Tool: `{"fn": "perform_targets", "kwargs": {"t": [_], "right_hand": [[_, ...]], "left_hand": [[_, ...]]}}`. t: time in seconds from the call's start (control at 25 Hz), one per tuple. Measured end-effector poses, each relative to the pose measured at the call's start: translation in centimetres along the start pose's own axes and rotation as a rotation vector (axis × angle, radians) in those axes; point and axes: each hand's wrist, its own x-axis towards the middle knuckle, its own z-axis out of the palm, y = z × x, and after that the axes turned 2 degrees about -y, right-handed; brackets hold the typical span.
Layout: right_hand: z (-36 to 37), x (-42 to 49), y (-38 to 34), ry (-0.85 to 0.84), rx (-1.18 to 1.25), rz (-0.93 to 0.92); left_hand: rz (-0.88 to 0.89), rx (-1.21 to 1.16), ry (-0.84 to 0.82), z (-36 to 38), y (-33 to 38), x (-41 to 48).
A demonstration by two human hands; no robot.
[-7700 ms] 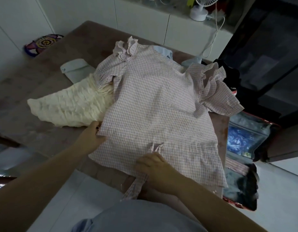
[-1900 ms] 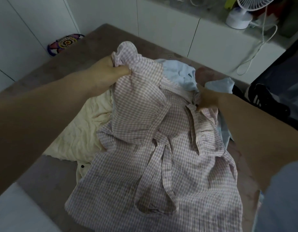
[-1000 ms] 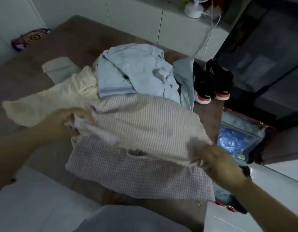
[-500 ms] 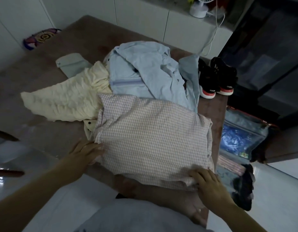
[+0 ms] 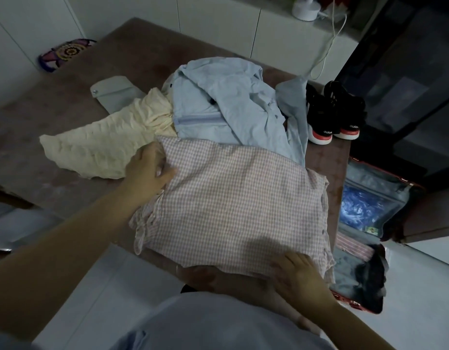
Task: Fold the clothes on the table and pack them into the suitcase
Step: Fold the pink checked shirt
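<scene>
Landmark: folded checked dress (image 5: 233, 205). Directly behind it, touching, a heaped blue garment (image 5: 231, 107) blocks my reach; black shoes (image 5: 334, 114) stand right-behind, a cream garment (image 5: 99, 145) left-behind. Further left, bare table (image 5: 54, 109) gives passage. Right of it, beyond the table edge, the suitcase (image 5: 369, 205) lies open.

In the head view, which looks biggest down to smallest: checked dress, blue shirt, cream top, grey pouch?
1. Checked dress, largest, though nearest the camera.
2. Blue shirt and cream top: too alike to rank, both crumpled.
3. Grey pouch, smallest, partly hidden under the cream top.
</scene>
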Motion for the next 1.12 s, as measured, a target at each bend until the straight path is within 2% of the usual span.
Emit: {"fn": "perform_targets", "kwargs": {"t": [0.08,0.12,0.24,0.32,0.48,0.6,0.72,0.8,0.92,1.04,1.12], "right_hand": [[0.8,2.3,-2.3,-0.050,-0.024,-0.049],[1.1,3.5,-3.5,-0.091,-0.040,-0.074],[1.4,6.8,-6.8,-0.131,-0.029,-0.089],[1.2,8.9,-9.8,-0.127,0.017,-0.119],[2.2,13.1,-15.6,-0.236,0.142,-0.130],[3.7,15.7,-18.0,-0.288,0.127,-0.058],[5.3,17.3,-19.0,-0.343,0.180,0.147],[5.8,17.9,-19.4,-0.313,0.251,0.238],[5.8,18.4,-20.4,-0.241,0.356,0.331],[4.6,18.6,-21.6,-0.032,0.690,0.552],[3.2,19.0,-21.9,0.065,0.888,0.613]], "left_hand": [[-0.075,-0.200,-0.119,0.1,-0.2,2.3],[-0.090,-0.212,-0.129,0.4,-0.2,2.9],[-0.113,-0.159,0.002,0.6,0.1,3.3],[-0.098,-0.221,0.072,0.2,0.1,3.4],[-0.121,-0.334,0.076,-1.2,0.5,3.7],[-0.160,-0.401,-0.090,-1.9,-0.1,4.6],[-0.209,-0.439,-0.293,-2.0,-1.1,4.0],[-0.132,-0.281,-0.308,-1.3,-1.4,3.0],[0.047,-0.122,-0.208,-0.9,-1.2,2.1],[0.108,-0.043,-0.203,-2.2,0.2,2.2],[0.080,-0.038,-0.193,-2.9,1.6,2.5]]}}
